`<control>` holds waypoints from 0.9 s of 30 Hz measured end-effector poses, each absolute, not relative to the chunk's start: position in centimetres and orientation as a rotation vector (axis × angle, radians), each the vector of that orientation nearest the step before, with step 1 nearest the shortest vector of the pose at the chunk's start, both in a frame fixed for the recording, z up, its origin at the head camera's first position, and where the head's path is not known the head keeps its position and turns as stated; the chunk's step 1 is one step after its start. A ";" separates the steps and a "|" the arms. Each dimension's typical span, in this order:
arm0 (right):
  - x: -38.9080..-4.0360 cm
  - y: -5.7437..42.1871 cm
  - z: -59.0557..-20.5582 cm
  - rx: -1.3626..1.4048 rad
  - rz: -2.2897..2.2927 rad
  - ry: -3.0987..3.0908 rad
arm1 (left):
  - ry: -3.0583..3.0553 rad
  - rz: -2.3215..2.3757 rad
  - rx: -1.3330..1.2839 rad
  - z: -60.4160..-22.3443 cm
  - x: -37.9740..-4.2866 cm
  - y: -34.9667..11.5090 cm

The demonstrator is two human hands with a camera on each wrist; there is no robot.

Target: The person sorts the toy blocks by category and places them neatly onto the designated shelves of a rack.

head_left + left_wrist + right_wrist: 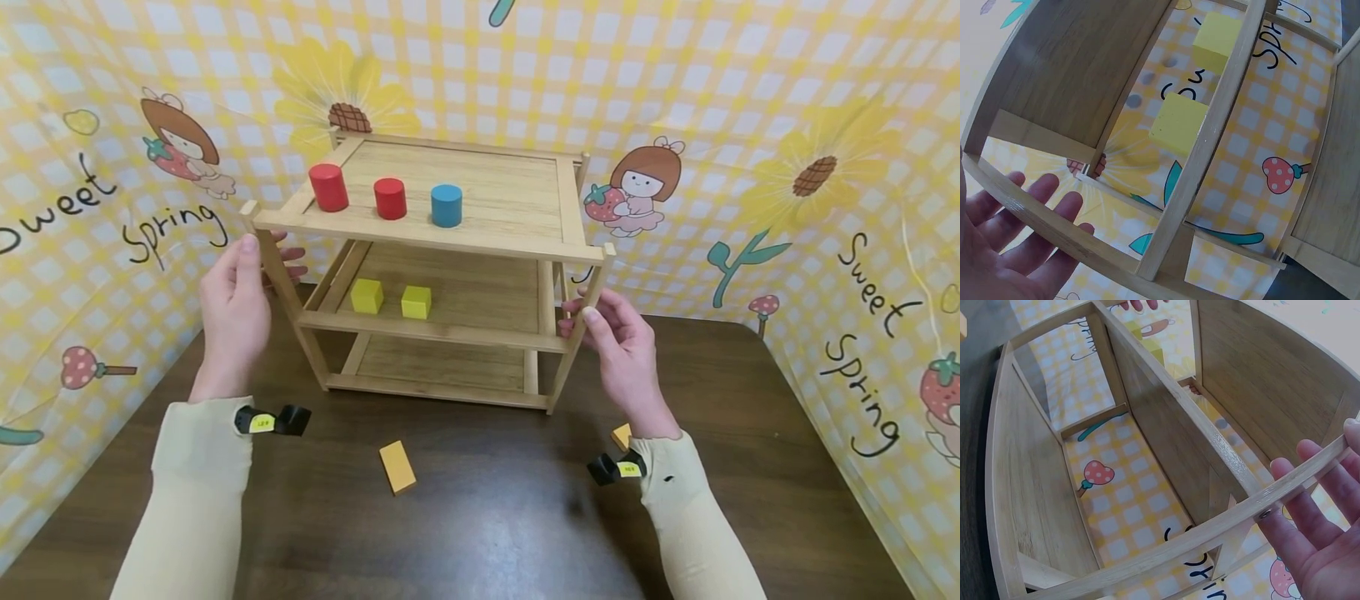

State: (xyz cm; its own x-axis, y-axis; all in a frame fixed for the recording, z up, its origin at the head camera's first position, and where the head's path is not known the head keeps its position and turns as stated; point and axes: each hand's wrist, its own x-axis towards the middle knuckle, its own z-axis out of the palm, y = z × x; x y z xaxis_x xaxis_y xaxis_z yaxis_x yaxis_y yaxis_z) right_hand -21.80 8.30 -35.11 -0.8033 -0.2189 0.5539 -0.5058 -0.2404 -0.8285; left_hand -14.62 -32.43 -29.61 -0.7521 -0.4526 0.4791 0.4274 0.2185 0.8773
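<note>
A three-tier wooden shelf rack (457, 237) stands between my two hands. My left hand (236, 312) holds its left front post near the top, thumb in front and fingers behind. On the right front post, around the middle tier's height, my right hand (628, 354) grips with thumb and fingers on opposite sides. A larger red cylinder (328, 188), a smaller red cylinder (390, 200) and a blue cylinder (446, 207) stand on the top tier. Two yellow cubes, one left (367, 297) and one right (416, 303), sit on the middle tier.
An orange rectangular block (397, 468) lies on the dark wooden table (480, 533) in front of the rack. Another orange block (622, 436) is partly hidden by the right wrist. Yellow checked cloth (495, 100) with printed figures hangs behind and at both sides.
</note>
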 end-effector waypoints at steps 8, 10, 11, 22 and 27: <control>-21.7 8.2 -35.1 0.879 2.159 -1.798 | -1.817 -1.625 0.042 -29.7 -14.9 -33.0; -21.7 8.2 -35.1 0.875 2.169 -1.790 | -1.803 -1.668 0.030 -29.8 -14.9 -33.2; -21.7 8.2 -35.1 0.873 2.168 -1.791 | -1.798 -1.686 0.023 -29.8 -15.0 -33.3; -21.5 8.8 -34.4 0.790 1.978 -1.977 | -1.768 -1.731 -0.011 -30.0 -15.0 -33.7; -21.3 9.4 -34.3 0.757 1.914 -2.034 | -1.753 -1.735 -0.030 -30.0 -15.1 -33.7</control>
State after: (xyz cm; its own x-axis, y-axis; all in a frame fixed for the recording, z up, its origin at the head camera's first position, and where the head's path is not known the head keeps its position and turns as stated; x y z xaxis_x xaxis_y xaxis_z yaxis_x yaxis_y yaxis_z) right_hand -21.31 9.44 -34.28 -0.8348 -0.1998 0.5130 -0.5241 0.0034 -0.8516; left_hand -15.06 -33.69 -30.01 -0.7807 -0.4240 0.4591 0.4548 0.1184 0.8827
